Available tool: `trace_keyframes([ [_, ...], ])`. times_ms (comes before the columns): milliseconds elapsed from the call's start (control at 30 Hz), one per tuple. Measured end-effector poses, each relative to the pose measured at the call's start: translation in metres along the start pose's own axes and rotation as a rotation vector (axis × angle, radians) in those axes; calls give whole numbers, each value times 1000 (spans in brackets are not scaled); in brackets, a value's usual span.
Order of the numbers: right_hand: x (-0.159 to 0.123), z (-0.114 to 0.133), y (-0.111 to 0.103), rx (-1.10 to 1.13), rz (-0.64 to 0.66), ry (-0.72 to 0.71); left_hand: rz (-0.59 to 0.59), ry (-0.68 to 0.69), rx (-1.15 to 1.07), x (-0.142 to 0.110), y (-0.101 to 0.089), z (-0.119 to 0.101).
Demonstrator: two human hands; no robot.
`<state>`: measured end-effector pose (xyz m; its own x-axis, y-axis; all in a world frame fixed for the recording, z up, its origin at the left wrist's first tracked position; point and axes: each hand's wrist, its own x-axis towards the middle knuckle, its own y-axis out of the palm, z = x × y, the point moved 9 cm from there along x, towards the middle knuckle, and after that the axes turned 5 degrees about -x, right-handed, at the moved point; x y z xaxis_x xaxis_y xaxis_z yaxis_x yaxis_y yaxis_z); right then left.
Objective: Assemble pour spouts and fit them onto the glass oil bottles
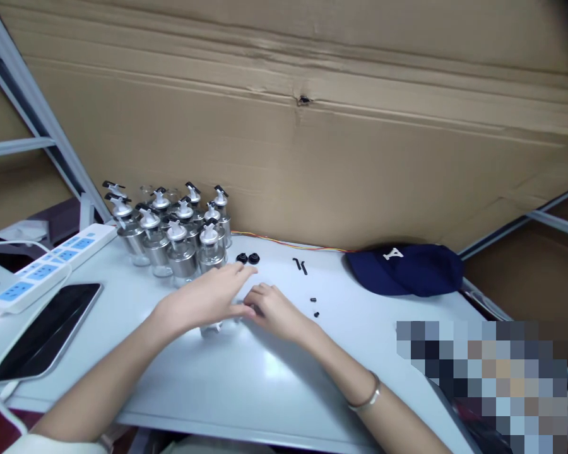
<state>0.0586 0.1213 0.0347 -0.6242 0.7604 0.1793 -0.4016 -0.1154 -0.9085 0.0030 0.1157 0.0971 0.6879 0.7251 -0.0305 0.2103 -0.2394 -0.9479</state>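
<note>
My left hand (208, 294) is over the middle of the table, its fingers stretched out and its thumb reaching to the fingertips of my right hand. My right hand (277, 310) has its fingers curled together; whatever may be between them is hidden. Below my left palm a clear and silvery piece (211, 329) shows in part on the table. Behind my left hand stand several glass dispensers (182, 255) with metal bands and silvery tops, most with black levers. Two round black caps (248, 258) lie just beyond my fingers.
Two black levers (300, 265) and two small black pieces (315, 307) lie right of my hands. A navy cap (407, 271) rests at the back right. On the left are a power strip (52, 268) and a phone (52, 328). A cardboard wall (288, 164) closes the back.
</note>
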Motion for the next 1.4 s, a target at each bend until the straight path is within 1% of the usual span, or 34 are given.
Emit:
trace_keyframes([
  [67, -14, -14, -9, 6, 1, 17, -32, -55, -18, -8, 16, 16],
  [100, -20, -20, -13, 12, -7, 22, -48, -57, -28, -10, 25, 19],
  [167, -30, -29, -23, 19, -39, 23, -103, -34, -26, -9, 43, 17],
  [267, -41, -38, -30, 17, -63, 41, -167, 33, 52, 4, 61, 3],
  [333, -47, -43, -31, 33, -58, 70, -192, 86, 106, 15, 66, -7],
  [467, -58, -52, -33, 81, -73, 107, -268, 171, 117, 26, 64, -25],
  [533, -62, -55, -38, 102, -98, 107, -322, 226, 52, 26, 66, -36],
  [633, -67, -61, -50, 165, -142, 131, -413, 293, -101, 24, 74, -52],
  [667, -69, -64, -55, 201, -155, 151, -437, 293, -162, 24, 77, -54],
  [733, -72, -70, -62, 290, -168, 199, -448, 249, -295, 28, 83, -52],
  [767, -74, -72, -64, 332, -167, 222, -432, 217, -368, 30, 86, -49],
  [833, -76, -75, -67, 377, -162, 254, -361, 180, -503, 34, 91, -44],
  [900, -77, -74, -67, 376, -155, 264, -273, 187, -590, 38, 95, -43],
  [1000, -76, -70, -63, 366, -135, 251, -177, 182, -635, 40, 100, -42],
  [1200, -73, -66, -60, 334, -136, 223, -41, 147, -744, 46, 108, -41],
  [1300, -74, -65, -62, 312, -152, 213, 29, 173, -815, 49, 110, -41],
  [1400, -74, -61, -63, 284, -155, 185, 73, 210, -809, 49, 112, -43],
])
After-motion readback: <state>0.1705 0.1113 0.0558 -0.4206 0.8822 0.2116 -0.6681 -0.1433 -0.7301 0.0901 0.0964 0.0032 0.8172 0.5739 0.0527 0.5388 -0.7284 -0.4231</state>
